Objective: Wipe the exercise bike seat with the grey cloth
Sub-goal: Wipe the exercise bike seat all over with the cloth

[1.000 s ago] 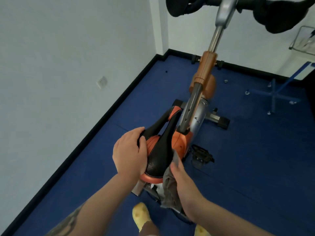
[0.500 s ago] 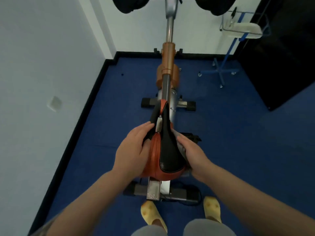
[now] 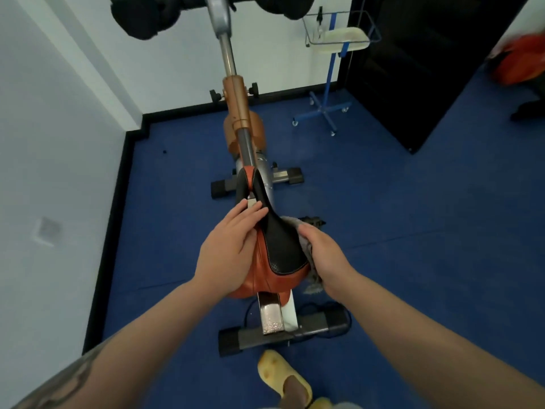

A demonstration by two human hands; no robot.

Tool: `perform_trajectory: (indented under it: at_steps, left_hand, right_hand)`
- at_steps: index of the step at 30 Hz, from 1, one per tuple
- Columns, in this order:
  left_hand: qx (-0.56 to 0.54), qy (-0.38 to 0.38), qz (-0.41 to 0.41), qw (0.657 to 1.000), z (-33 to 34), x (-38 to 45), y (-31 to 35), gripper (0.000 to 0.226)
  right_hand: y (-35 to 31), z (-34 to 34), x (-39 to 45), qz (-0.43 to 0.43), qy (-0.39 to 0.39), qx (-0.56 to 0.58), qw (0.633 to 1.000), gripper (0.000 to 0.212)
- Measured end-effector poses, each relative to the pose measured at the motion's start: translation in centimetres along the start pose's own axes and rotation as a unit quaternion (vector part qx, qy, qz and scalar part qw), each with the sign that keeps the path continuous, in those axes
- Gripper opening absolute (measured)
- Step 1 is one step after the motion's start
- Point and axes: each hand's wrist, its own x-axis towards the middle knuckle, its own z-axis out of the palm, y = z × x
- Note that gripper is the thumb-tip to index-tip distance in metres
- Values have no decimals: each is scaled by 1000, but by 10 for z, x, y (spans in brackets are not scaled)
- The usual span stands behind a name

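Observation:
The exercise bike seat (image 3: pixel 277 246) is black on top with orange sides, its narrow nose pointing away from me toward the handlebars. My left hand (image 3: pixel 227 249) grips the seat's left side, fingers laid over the black top. My right hand (image 3: pixel 323 255) presses the grey cloth (image 3: pixel 306 249) against the seat's right side. Only the cloth's edges show, above my fingers and hanging below my palm.
The bike's steel post (image 3: pixel 233 93) and black handlebars (image 3: pixel 153 10) stand ahead, its base bars (image 3: pixel 283 332) on the blue floor. A white wall (image 3: pixel 59 143) runs close on the left. A blue wheeled stand (image 3: pixel 328 93) and a black cabinet (image 3: pixel 418 69) are at the right. My yellow clog (image 3: pixel 280 376) is below.
My view has swung so the bike now points straight ahead. My right hand with the cloth has moved from the seat's rear up along its right side. My left hand stays on the seat.

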Motion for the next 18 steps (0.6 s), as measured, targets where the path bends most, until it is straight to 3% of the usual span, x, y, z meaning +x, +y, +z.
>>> perform_trajectory:
  at_steps: [5, 11, 16, 18]
  left_hand:
    - [-14, 10, -9, 1000, 0, -1, 2, 41]
    - [-15, 6, -16, 1000, 1, -1, 5, 41]
    - [-25, 4, -17, 1000, 1, 1, 2, 42]
    - [-27, 5, -19, 999, 1, 0, 3, 42]
  right_hand:
    - [36, 15, -41, -69, 50, 15, 996, 48]
    - [30, 15, -13, -40, 100, 22, 994, 50]
    - [56, 57, -44, -108, 169, 56, 978, 63]
    - [58, 66, -47, -93, 176, 82, 976, 70]
